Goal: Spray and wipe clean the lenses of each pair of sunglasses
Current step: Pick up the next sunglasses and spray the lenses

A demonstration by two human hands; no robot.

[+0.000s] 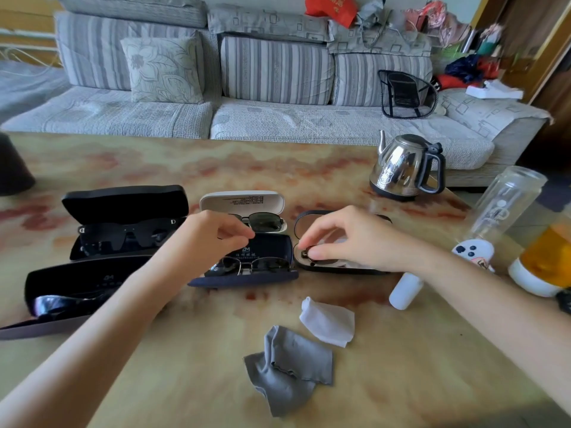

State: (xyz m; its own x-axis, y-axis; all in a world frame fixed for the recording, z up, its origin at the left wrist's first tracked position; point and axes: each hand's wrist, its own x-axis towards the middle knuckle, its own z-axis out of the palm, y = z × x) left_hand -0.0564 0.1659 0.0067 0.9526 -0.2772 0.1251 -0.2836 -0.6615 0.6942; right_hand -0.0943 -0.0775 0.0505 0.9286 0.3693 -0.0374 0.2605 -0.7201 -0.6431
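The right hand (349,239) reaches into the oval case (343,268) just right of the navy case (247,278), thumb and forefinger pinching a folded dark pair (318,261) there. The left hand (213,239) hovers over the navy case, fingers curled; whether it holds anything I cannot tell. Metal-framed sunglasses (256,264) lie in the navy case. A spray bottle (404,290) lies further right, and two cloths (329,324) lie on the surface (200,350) in front.
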